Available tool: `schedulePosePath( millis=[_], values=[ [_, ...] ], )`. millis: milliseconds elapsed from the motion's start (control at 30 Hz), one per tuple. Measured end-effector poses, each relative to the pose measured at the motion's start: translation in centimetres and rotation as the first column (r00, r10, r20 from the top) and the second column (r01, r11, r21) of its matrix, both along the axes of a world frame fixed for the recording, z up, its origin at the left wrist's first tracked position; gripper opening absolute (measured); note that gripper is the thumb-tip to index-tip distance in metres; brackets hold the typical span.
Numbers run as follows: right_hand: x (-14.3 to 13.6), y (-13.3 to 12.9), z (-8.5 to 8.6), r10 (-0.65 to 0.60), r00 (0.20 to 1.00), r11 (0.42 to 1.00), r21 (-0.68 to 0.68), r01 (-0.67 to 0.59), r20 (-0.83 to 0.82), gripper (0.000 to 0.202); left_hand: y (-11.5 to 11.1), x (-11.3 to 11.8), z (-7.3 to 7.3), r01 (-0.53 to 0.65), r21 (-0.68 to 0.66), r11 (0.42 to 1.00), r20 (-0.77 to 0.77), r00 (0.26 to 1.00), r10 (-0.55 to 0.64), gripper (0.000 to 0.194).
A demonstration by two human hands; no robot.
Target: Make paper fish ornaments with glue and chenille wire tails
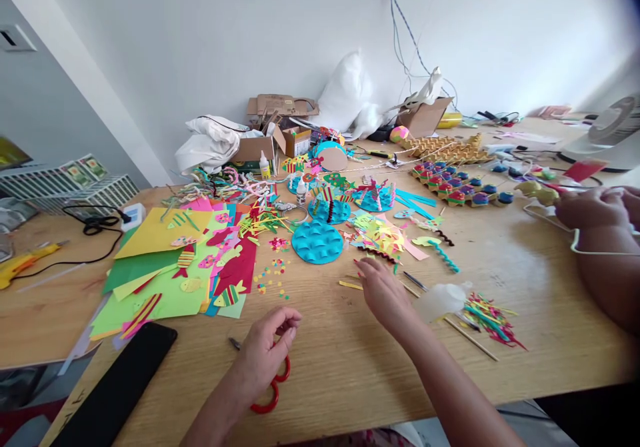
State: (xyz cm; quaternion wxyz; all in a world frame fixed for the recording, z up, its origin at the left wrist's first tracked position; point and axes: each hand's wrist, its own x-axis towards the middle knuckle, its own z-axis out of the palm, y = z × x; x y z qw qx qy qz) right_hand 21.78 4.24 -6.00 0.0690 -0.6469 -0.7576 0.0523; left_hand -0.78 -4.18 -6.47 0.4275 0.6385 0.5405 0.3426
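Observation:
My left hand hovers over the front of the table, fingers loosely curled and thumb a little apart, with nothing visible in it. Beneath it, partly hidden, lie red-handled scissors. My right hand reaches forward with fingers stretched out. Its fingertips are close to a dark brown twisted pipe cleaner and yellow paper strips; whether they touch is unclear. Beyond them sits a round blue base with a scalloped surface. A pen and a translucent white glue bottle lie beside my right forearm.
Coloured paper sheets with paper fish cover the left; a black phone-like slab lies in front. Decorated blue bases, paper scraps and painted egg-carton pieces stand farther back. Another person's arm rests at right.

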Motion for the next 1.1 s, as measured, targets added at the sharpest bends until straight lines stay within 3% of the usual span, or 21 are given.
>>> schedulePosePath(
  millis=[233,533,667,800,967,1100],
  values=[
    [1.0,5.0,-0.1,-0.222,0.968,0.972,-0.049,0.229,0.118,0.030,-0.1,0.6,0.5,0.041,0.051,0.998,-0.037,0.999,-0.039,0.017],
    [0.8,7.0,-0.9,-0.339,0.925,0.937,-0.026,0.348,0.171,0.031,-0.5,0.0,0.5,0.064,0.035,0.997,-0.021,0.998,-0.063,0.019],
    [0.9,7.1,-1.1,-0.345,0.927,0.939,0.053,0.341,0.145,0.029,-0.5,-0.4,0.4,0.045,0.023,0.999,-0.018,0.999,-0.044,0.020],
    [0.2,6.4,-0.3,-0.331,0.939,0.932,0.188,0.310,0.092,0.027,-0.6,-0.5,0.4,0.034,0.017,0.999,-0.015,0.999,-0.034,0.019],
    [-0.9,4.9,1.3,-0.221,0.975,0.920,0.335,0.206,0.008,0.024,-0.2,-1.0,0.6,0.001,0.030,1.000,0.011,1.000,-0.002,0.017],
    [-0.8,4.8,1.0,-0.178,0.978,0.909,0.362,0.205,-0.105,0.023,0.6,-1.2,0.5,0.003,0.042,0.999,0.074,0.997,-0.006,0.016]
  ],
)
